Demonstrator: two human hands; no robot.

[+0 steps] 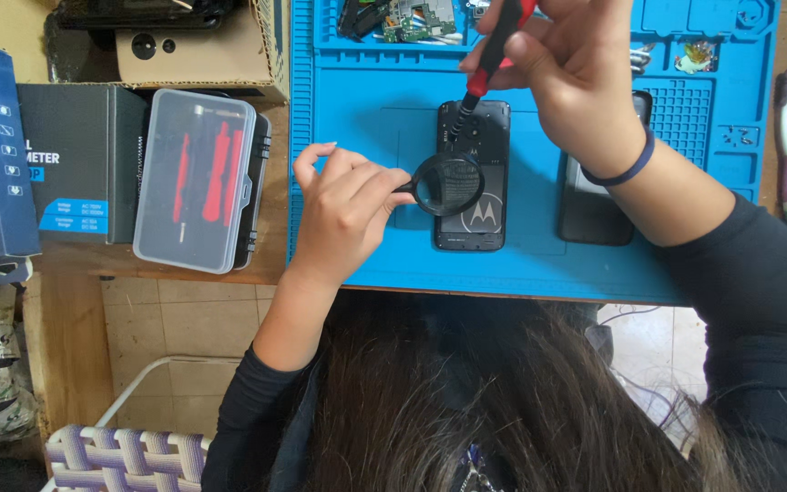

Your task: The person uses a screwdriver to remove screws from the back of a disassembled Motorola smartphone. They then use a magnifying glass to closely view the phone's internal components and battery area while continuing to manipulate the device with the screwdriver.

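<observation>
**Screwdriver on opened phone, magnifier over it**

Left hand [343,205] pinches a small black magnifying glass [448,184] by its handle, lens over the middle of the opened phone [473,173]. Phone lies flat on the blue work mat [366,100]. Right hand [576,77] is closed around a red-and-black screwdriver [494,50], tip on the phone's upper end. Second dark phone [594,205] just right of it. Clear case of red tools [195,180] left of mat. Circuit board [416,20] at mat's far edge.
</observation>
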